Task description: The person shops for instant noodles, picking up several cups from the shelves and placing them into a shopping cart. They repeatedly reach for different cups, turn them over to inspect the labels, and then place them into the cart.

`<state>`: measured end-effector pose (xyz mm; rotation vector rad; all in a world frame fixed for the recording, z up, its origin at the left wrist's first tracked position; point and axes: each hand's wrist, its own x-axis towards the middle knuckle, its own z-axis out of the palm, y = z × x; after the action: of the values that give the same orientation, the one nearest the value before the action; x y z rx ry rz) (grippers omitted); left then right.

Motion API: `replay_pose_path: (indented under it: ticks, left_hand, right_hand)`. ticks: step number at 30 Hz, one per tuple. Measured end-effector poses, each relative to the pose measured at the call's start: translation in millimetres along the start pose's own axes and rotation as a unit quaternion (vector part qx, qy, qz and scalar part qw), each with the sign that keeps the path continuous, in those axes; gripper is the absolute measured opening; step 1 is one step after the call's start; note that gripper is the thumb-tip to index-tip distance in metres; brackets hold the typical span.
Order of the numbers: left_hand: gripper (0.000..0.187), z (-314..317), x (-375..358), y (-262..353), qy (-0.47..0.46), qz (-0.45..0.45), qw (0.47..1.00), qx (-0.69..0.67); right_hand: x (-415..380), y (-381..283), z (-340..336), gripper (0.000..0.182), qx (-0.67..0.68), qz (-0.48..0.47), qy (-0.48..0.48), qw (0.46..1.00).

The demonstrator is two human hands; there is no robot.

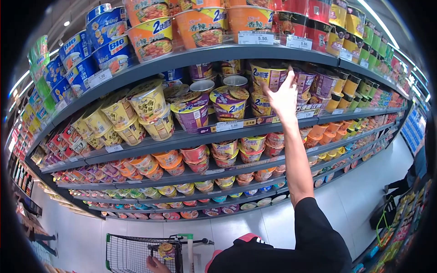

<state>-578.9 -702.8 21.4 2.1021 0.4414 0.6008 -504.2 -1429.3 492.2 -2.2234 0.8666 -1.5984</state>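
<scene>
Supermarket shelving curves overhead; I stretch my right hand (283,98), fingers spread and gripping nothing, against a purple noodle bowl (269,75) on the upper shelf (182,137), while my left hand (156,265) closes on the trolley (129,252) rim, steadying it.

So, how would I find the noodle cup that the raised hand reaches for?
Take the grey metal shelf second from the top. The right hand touches a yellow-and-purple noodle cup there. It stands on top of other cups, left of the all-purple ones.
</scene>
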Motion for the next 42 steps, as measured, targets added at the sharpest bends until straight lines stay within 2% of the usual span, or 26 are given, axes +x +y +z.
replay_pose_path:
  ticks: [1, 2, 6, 10, 12, 13, 15, 17, 18, 19, 21, 22, 23, 25, 26, 27, 28, 29, 31, 37, 40, 42]
  left_hand:
    - [0.044, -2.1, -6.3, 9.5, 0.008, -0.006, 1.0, -0.011]
    - [0.044, -1.8, -13.3, 23.6, 0.017, -0.012, 1.0, -0.023]
    - [0.041, 7.3, -37.6, 85.5, 0.074, -0.042, 0.992, -0.089]
    - [0.041, 36.6, -38.4, 118.8, 0.079, -0.039, 0.989, -0.118]
    - [0.044, 57.4, -41.1, 135.9, 0.052, -0.021, 0.982, -0.18]
    - [0.045, 64.0, -41.4, 152.4, 0.039, -0.012, 0.977, -0.209]
    - [0.042, 84.1, -42.7, 197.6, -0.026, -0.057, 0.965, -0.254]
    - [0.043, 102.0, -52.1, 269.0, -0.081, -0.016, 0.953, -0.293]
    - [0.047, 109.4, -58.0, 300.2, -0.142, 0.003, 0.932, -0.333]
    - [0.052, 117.8, -64.7, 327.6, -0.202, 0.02, 0.906, -0.371]
    - [0.062, 141.4, -77.2, 369.3, -0.3, 0.042, 0.845, -0.441]
    - [0.07, 147.1, -87.5, 393.0, -0.343, 0.044, 0.819, -0.457]
    - [0.078, 149.5, -98.1, 412.4, -0.386, 0.049, 0.791, -0.472]
    - [0.105, 155.7, -116.8, 426.5, -0.478, -0.048, 0.687, -0.545]
    - [0.11, 162.0, -129.5, 431.0, -0.487, -0.016, 0.698, -0.525]
    - [0.116, 166.4, -139.7, 431.4, -0.497, 0.016, 0.705, -0.505]
    - [0.119, 173.0, -145.9, 417.2, -0.512, -0.007, 0.701, -0.497]
    - [0.116, 175.0, -154.0, 414.2, -0.517, -0.068, 0.673, -0.525]
    - [0.113, 169.3, -163.7, 414.3, -0.51, -0.097, 0.685, -0.512]
    - [0.107, 158.7, -174.9, 409.2, -0.474, -0.119, 0.719, -0.494]
    - [0.105, 155.8, -174.3, 402.4, -0.441, -0.106, 0.75, -0.482]
    - [0.104, 152.1, -174.7, 404.1, -0.421, -0.087, 0.773, -0.466]
  right_hand:
    - [3.2, 2.6, 4.0, 0.105, -0.009, -0.002, 0.002, 1.0]
    - [4.1, 7.9, 9.8, 0.107, 0.0, -0.044, 0.029, 0.999]
    - [10.2, 16.2, 10.3, 0.108, 0.057, -0.055, 0.023, 0.997]
    - [3.9, 15.2, -19.6, 0.112, 0.148, -0.007, -0.049, 0.988]
    - [-10.5, 13.5, -41.7, 0.11, 0.206, -0.037, -0.086, 0.974]
    - [-19.9, 16.6, -46.7, 0.114, 0.285, -0.041, -0.11, 0.951]
    - [-39.7, 15.6, -60.6, 0.116, 0.367, -0.118, -0.116, 0.915]
    - [-65.5, 32.9, -60.7, 0.119, 0.466, -0.061, -0.203, 0.859]
    - [-81.0, 21.8, -68.1, 0.123, 0.594, 0.004, -0.254, 0.763]
    - [-96.8, 35.7, -69.7, 0.115, 0.606, 0.042, -0.323, 0.726]
    - [-131.5, 38.7, -75.9, 0.117, 0.622, 0.137, -0.41, 0.653]
    - [-151.6, 53.0, -67.7, 0.118, 0.604, 0.128, -0.44, 0.652]
    - [-171.3, 59.9, -65.1, 0.116, 0.605, 0.155, -0.472, 0.623]
    - [-212.0, 69.3, -61.3, 0.113, 0.618, 0.232, -0.496, 0.565]
    - [-227.8, 73.9, -61.9, 0.11, 0.601, 0.243, -0.509, 0.565]
    - [-246.2, 80.1, -60.8, 0.107, 0.602, 0.262, -0.524, 0.543]
    - [-263.2, 84.0, -60.3, 0.106, 0.608, 0.283, -0.514, 0.535]
    - [-277.6, 87.0, -60.4, 0.105, 0.613, 0.303, -0.502, 0.529]
    - [-292.4, 95.0, -62.0, 0.1, 0.61, 0.31, -0.505, 0.526]
    - [-319.4, 104.7, -62.9, 0.09, 0.594, 0.355, -0.51, 0.511]
    - [-328.8, 100.6, -64.0, 0.086, 0.564, 0.376, -0.497, 0.541]
    - [-323.2, 94.3, -68.7, 0.087, 0.504, 0.325, -0.506, 0.621]
